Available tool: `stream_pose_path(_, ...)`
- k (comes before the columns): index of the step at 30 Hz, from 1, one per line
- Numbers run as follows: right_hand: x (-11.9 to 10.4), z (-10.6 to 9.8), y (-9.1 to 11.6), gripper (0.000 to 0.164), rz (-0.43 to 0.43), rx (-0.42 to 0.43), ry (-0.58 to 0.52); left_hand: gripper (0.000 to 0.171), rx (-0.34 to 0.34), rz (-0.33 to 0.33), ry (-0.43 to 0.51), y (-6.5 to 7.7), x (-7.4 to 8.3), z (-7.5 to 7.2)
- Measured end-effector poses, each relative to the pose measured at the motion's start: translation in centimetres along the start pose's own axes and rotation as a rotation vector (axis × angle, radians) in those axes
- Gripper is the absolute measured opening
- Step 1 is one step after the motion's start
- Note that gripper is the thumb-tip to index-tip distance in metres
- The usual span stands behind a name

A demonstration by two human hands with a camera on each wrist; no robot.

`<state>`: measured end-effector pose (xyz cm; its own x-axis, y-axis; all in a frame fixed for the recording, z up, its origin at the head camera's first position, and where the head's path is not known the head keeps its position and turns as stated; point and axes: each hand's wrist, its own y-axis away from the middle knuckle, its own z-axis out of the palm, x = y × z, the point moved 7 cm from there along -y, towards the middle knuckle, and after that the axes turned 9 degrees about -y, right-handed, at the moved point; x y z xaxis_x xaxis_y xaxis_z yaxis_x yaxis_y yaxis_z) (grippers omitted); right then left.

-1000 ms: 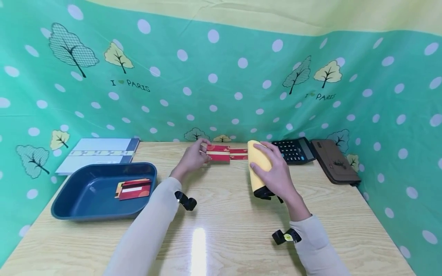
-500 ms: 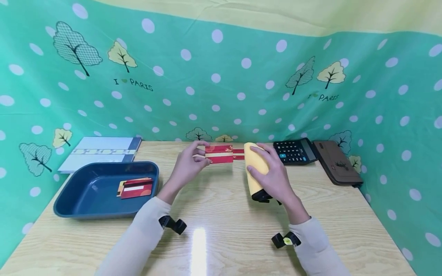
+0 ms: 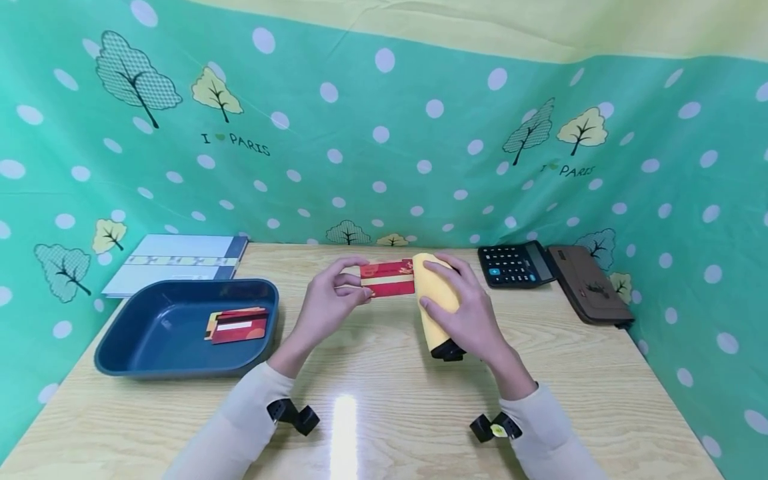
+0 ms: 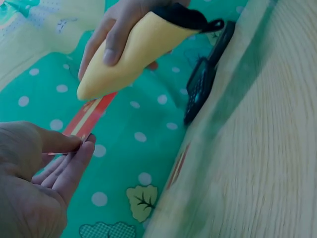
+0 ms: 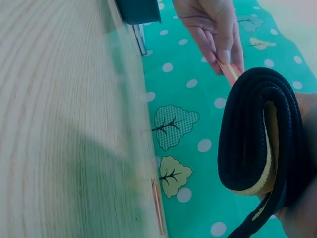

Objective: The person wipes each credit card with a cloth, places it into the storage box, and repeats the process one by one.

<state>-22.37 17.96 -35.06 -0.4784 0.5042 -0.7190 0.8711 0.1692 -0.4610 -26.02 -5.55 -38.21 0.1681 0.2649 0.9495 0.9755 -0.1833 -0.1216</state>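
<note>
In the head view my left hand (image 3: pixel 333 293) pinches a red card (image 3: pixel 389 288) with a cream stripe between thumb and fingers, above the table. My right hand (image 3: pixel 465 303) grips a rolled yellow cloth (image 3: pixel 431 293) with black trim, its thumb on the near side. The card's right end reaches the cloth's left side and overlaps it in this view. From the right wrist, the black-edged spiral end of the cloth (image 5: pixel 247 129) and its strap show. Another red card (image 4: pixel 178 166) lies on the table in the left wrist view, mostly hidden behind the held card in the head view.
A dark blue tray (image 3: pixel 114 357) at the left holds several cards (image 3: pixel 240 327). Behind it lies a pale notebook (image 3: pixel 180 257). At the back right are a black calculator (image 3: pixel 516 265) and a brown zip wallet (image 3: pixel 588 283). A polka-dot curtain (image 3: pixel 384 167) borders the table (image 3: pixel 408 413).
My left hand has lifted the red card off the back of the table and brought it nearer and rightward to the yellow cloth. My right hand, with the cloth, has shifted slightly left.
</note>
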Motion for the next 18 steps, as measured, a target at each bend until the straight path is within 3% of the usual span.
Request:
stream_pose_path(6,-0.4,0.3,0.1,0.059,-0.008,-0.001,0.010,0.046,-0.023,-0.040,0.072,0.4,0.2,0.4)
stream_pose_path(14,-0.5,0.6,0.1,0.060,-0.021,0.004,-0.003,0.045,-0.062,-0.040,0.213,0.6,0.4,1.0)
stream_pose_path(18,-0.6,0.6,0.1,0.061,-0.039,0.014,0.004,0.045,-0.065,-0.037,0.238,0.6,0.4,1.3)
